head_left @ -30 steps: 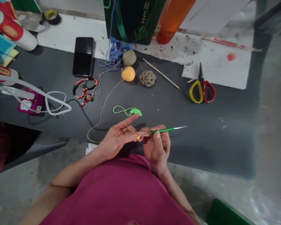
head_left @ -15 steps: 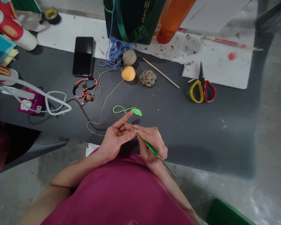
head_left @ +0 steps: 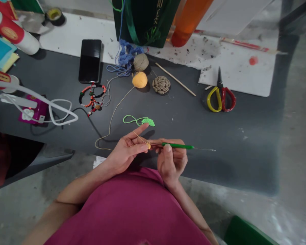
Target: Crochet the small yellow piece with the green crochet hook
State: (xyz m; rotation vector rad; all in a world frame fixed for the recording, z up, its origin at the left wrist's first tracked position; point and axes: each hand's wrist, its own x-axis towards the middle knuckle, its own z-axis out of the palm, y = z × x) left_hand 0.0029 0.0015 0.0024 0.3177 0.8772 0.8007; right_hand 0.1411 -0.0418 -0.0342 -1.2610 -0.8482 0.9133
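Though slanted earlier, crochet hook (head_left: pixel 177 146) level, right hand (head_left: pixel 171 160) closed; left hand (head_left: pixel 126 146) pinching yarn (head_left: pixel 140 137)

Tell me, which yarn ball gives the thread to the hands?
The pale orange ball: its thread runs to the left hand; the tan ball behind shows none.
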